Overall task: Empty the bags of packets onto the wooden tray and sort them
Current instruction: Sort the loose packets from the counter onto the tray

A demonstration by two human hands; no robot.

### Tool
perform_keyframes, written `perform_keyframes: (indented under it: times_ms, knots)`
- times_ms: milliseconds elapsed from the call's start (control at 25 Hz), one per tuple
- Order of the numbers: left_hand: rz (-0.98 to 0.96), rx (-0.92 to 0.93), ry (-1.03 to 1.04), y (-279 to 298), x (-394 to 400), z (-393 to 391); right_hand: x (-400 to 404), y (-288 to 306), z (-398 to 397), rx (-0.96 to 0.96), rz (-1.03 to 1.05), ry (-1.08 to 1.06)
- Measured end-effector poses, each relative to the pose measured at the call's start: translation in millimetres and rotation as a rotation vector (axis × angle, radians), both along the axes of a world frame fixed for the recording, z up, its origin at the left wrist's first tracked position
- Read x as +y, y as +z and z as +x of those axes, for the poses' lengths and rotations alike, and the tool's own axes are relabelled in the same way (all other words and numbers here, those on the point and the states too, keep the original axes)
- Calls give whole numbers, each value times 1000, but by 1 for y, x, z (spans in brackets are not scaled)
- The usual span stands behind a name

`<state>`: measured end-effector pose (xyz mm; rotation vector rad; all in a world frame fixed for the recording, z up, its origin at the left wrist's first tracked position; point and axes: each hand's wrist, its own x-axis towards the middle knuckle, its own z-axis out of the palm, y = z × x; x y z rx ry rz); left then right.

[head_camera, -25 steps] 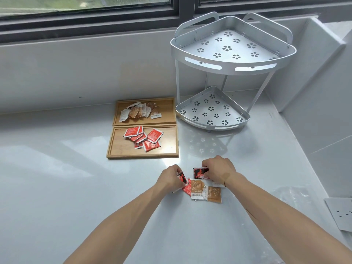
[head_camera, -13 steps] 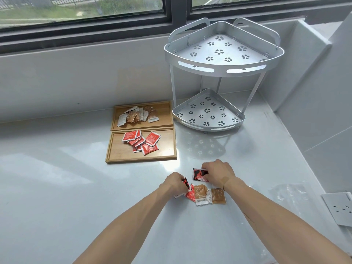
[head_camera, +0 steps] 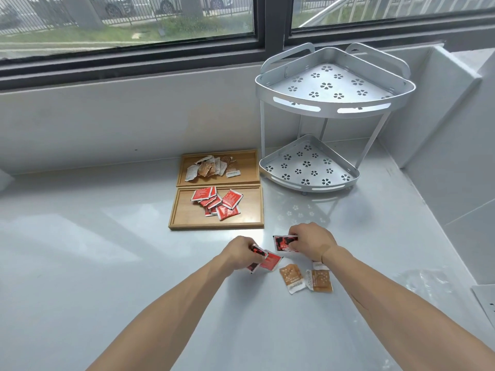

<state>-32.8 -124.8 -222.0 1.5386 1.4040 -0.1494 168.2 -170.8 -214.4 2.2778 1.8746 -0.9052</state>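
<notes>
My left hand is closed on a red packet low over the tabletop, and my right hand pinches another red-and-black packet by its edge. Between them one more red packet lies flat, touching the one in my left hand. Just nearer me sit two brown packets side by side, with a white corner of a third peeking out under my right wrist. Beyond the hands stand two wooden trays: the near tray carries a heap of red packets, the far tray a heap of brown and white ones; I cannot count either heap for the overlap. The tabletop is glossy pale grey. A two-tier metal corner rack stands right of the trays, below a dark-framed window.
</notes>
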Motion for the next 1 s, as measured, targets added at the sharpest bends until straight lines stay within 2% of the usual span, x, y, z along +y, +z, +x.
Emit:
perform_keyframes:
  times_ms: [320, 600, 800, 1000]
  knots:
    - [112, -82, 108, 25, 34, -81, 27, 18, -49, 88, 72, -119]
    - [185, -129, 185, 24, 85, -148, 63, 22, -89, 156, 119, -234]
    - [204, -131, 255, 14, 129, -170, 90, 16, -103, 134, 97, -280]
    - [175, -89, 228, -3, 165, -165, 115, 4, -112, 83, 36, -277]
